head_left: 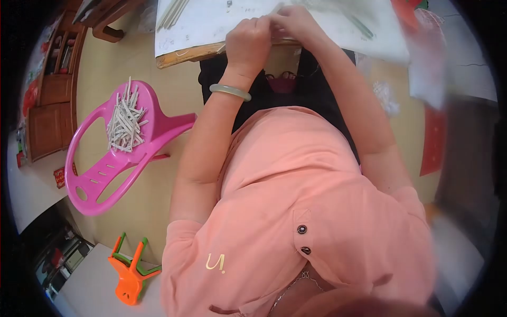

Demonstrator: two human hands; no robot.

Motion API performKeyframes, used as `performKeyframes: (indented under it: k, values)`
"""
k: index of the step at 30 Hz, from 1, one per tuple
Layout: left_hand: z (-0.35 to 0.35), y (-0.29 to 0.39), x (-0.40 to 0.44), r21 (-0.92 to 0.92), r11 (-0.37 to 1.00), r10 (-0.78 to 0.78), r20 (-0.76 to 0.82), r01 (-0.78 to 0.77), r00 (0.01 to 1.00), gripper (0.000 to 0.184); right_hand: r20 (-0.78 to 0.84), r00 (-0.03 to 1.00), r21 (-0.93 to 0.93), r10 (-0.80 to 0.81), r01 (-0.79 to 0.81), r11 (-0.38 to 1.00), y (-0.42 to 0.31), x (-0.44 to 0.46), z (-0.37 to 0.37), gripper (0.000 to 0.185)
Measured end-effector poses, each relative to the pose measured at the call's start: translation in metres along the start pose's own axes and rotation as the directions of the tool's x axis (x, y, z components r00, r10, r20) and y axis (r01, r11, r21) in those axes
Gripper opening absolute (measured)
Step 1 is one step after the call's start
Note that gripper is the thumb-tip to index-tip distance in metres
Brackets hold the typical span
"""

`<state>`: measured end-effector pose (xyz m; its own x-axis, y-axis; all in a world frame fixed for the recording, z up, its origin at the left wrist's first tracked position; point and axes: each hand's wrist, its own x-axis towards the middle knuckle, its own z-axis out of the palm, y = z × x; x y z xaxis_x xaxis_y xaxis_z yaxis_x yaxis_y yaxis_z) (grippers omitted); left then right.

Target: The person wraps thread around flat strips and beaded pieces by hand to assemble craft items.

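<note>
Both hands meet at the near edge of the white-covered table. My left hand, below a pale bangle, is closed in a fist, and what its fingers hold is hidden. Touching it from the right, my right hand has its fingers bent together against the left one; anything between them is too small to make out. A thin pale strip shows at the table edge beside my left hand. Long pale strips lie on the table at the upper left, and greenish strips lie to the right.
A pink plastic chair at the left bears a pile of short pale rolled strips. Lower left is a small orange and green chair. Wooden cabinets line the far left. Crumpled clear plastic lies on the floor at right.
</note>
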<state>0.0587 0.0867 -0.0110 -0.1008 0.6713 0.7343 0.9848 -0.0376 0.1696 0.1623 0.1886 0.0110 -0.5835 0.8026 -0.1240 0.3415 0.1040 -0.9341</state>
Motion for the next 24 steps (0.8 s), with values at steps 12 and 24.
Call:
performKeyframes:
  k: [12,24]
  values:
    - [-0.027,-0.002,0.005,-0.054,0.998,0.021,0.13,-0.014,0.991,0.006,-0.031,0.969,-0.132,-0.243,0.237,0.962,0.001,-0.022,-0.007,0.027]
    - [-0.065,0.01,-0.037,-0.728,-0.105,-0.317,0.67,0.678,0.671,0.015,-0.046,0.728,-0.374,-0.684,0.622,0.688,-0.023,-0.099,-0.017,0.044]
